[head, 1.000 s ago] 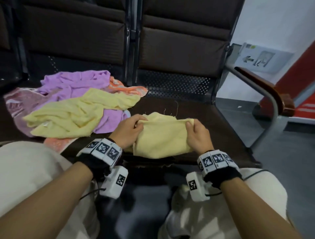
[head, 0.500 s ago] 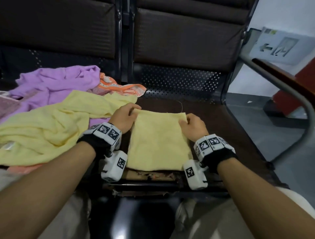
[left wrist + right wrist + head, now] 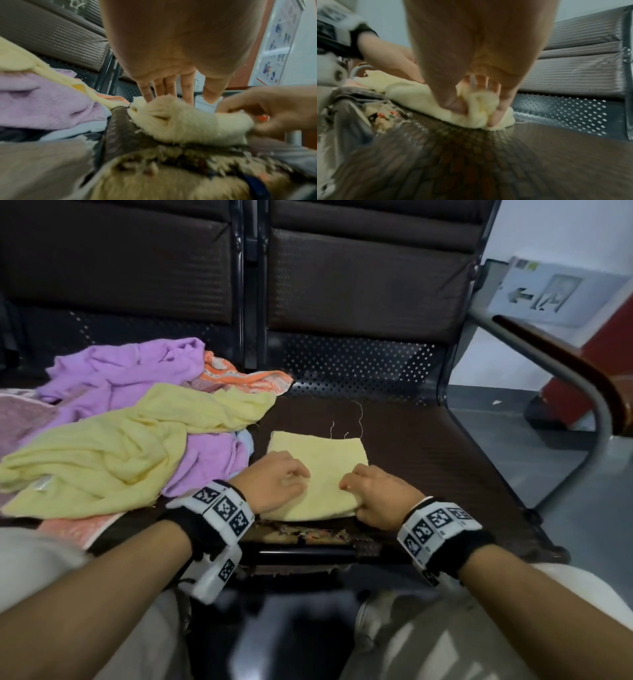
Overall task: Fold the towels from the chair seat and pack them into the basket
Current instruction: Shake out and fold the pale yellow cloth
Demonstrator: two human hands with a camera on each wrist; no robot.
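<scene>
Head view: a folded yellow towel (image 3: 317, 474) lies flat on the dark chair seat (image 3: 428, 460), near its front edge, with loose threads (image 3: 359, 419) trailing from its far edge. The left hand (image 3: 274, 481) rests on the towel's near left part; in the left wrist view its fingers (image 3: 187, 86) reach down straight onto the cloth, not curled round it. The right hand (image 3: 375, 494) is on the near right corner; in the right wrist view its fingers (image 3: 498, 106) and thumb are bunched into the fabric (image 3: 476, 106), gripping a fold of it.

To the left, on the neighbouring seat, lies a loose pile: a large crumpled yellow towel (image 3: 130, 450) on top, a purple towel (image 3: 120, 371) behind and under it, an orange-striped cloth (image 3: 239, 378) at the back, and a pink cloth (image 3: 20, 422) at the far left. The pile's edge lies just beside the folded towel.

Both wrists carry white bands (image 3: 222, 508) printed with black square code markers. On the wall at right hangs a grey sign (image 3: 548, 292) showing a left-pointing arrow and a pictogram; no writing on it can be read. A curved armrest (image 3: 582, 378) bounds the seat on the right.
</scene>
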